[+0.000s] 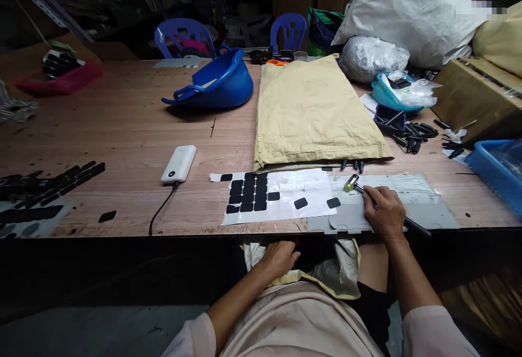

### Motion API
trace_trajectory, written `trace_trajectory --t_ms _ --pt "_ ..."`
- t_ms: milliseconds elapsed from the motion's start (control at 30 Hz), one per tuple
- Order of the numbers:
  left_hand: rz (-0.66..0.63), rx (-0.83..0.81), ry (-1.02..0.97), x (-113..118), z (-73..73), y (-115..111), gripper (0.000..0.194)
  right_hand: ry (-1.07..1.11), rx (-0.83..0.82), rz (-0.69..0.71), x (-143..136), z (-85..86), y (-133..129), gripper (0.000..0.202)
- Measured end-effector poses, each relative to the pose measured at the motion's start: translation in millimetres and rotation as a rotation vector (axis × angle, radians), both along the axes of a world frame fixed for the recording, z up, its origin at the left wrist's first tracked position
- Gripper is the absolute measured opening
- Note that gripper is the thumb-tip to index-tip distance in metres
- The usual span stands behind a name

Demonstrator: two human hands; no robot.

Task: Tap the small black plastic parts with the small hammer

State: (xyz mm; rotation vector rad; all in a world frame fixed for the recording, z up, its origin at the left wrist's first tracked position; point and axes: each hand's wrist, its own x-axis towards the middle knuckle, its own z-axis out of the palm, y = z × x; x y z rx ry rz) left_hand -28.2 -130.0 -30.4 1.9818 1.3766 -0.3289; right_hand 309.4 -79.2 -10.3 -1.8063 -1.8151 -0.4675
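My right hand [383, 210] is closed around the handle of a small hammer [355, 184] with a yellow-green tip, above a grey sheet [428, 199] at the table's front edge. Its dark handle end sticks out to the right. Left of it lies a white sheet [285, 213] bearing several rounded black pads [248, 191] in rows, with a few loose ones, such as a tilted black pad [300, 203]. Below the table edge, my left hand [279, 259] is curled over a pale sack [255, 253] on my lap; whatever its fingers hold is hidden.
A folded tan sack [314, 112] lies behind the white sheet. To its left are a blue basin [228, 82] and a white power bank [179, 164] with a cable. Black strips [69, 183] lie far left; black tubular parts [416, 134] and a blue tray [497, 172] are right.
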Motion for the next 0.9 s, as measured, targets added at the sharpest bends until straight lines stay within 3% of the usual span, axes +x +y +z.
trace_trajectory --t_ms 67,200,267,333,400,500,633,767,900 --pt "-0.075 -0.039 -0.059 2.4 15.3 4.0 0.03 -0.004 0.003 -0.001 -0.9 0.5 -0.3 0.026" --pt "-0.169 -0.117 -0.424 19.2 60.7 28.2 0.027 -0.006 0.014 -0.002 -2.3 0.0 -0.6 0.026" --pt "-0.093 -0.062 -0.562 39.1 78.9 55.0 0.026 0.001 0.01 -0.005 -2.7 -0.6 -0.6 0.026" --pt "0.045 0.149 -0.6 67.2 88.5 89.9 0.025 0.007 0.01 -0.004 -2.8 -0.7 -0.6 0.025" --pt "0.166 0.37 -0.528 100.3 89.6 126.4 0.02 0.012 0.014 0.0 -2.8 -0.3 -0.8 0.025" --pt "0.251 0.502 -0.395 147.0 82.9 168.4 0.025 0.018 0.013 0.007 -3.3 1.1 -1.4 0.025" --pt "0.259 0.539 -0.289 180.9 74.6 188.4 0.026 0.048 0.004 0.002 -5.1 2.5 -2.6 0.024" --pt "0.257 0.527 -0.277 172.4 74.2 183.2 0.018 0.056 0.002 0.004 -6.5 2.6 -2.9 0.024" --pt "0.238 0.504 -0.388 129.9 73.9 162.6 0.017 0.063 0.005 -0.007 -5.0 1.3 -1.7 0.024"
